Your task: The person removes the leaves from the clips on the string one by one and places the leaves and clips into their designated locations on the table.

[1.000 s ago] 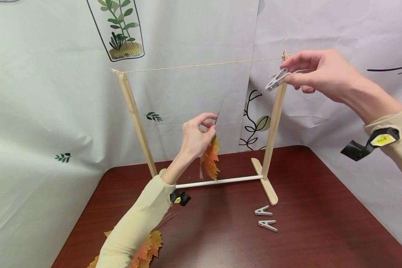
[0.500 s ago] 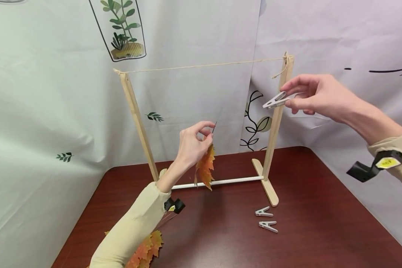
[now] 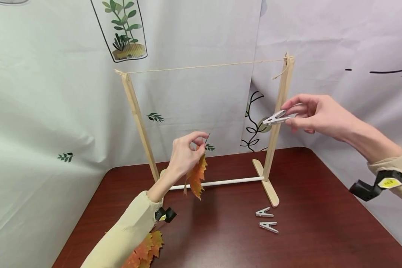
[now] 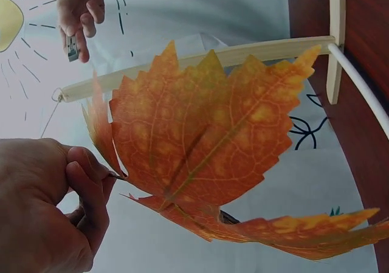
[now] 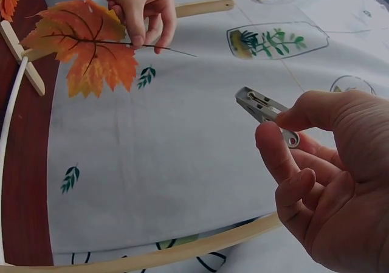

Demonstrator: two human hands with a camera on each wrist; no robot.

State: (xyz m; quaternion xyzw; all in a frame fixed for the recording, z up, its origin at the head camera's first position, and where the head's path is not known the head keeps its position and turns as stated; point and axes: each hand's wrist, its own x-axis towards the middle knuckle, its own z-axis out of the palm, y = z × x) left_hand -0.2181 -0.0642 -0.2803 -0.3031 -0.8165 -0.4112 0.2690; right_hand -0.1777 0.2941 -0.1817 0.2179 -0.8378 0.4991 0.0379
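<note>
My left hand (image 3: pixel 187 153) pinches the thin stem of an orange maple leaf (image 3: pixel 197 176), which hangs below the fingers in front of the frame. In the left wrist view the toothed, veined leaf (image 4: pixel 206 127) fills the middle. Out to the right, my right hand (image 3: pixel 318 113) holds a light grey clothespin (image 3: pixel 275 118) between thumb and fingers, near the right post. The right wrist view shows this clothespin (image 5: pixel 261 109) by its handles, jaws pointing away from the hand. Nothing touches the string (image 3: pixel 201 67) tied between the posts.
A wooden frame with a left post (image 3: pixel 139 123), a right post (image 3: pixel 278 115) and a white crossbar (image 3: pixel 232 181) stands on the dark red table (image 3: pixel 227 234). Two clothespins, one farther (image 3: pixel 264 212) and one nearer (image 3: pixel 268 226), lie at its front right. More maple leaves (image 3: pixel 149 247) lie front left.
Both hands have come down from nearer the string. The left hand has also drifted left with the maple leaf, and the right hand still holds the clothespin.
</note>
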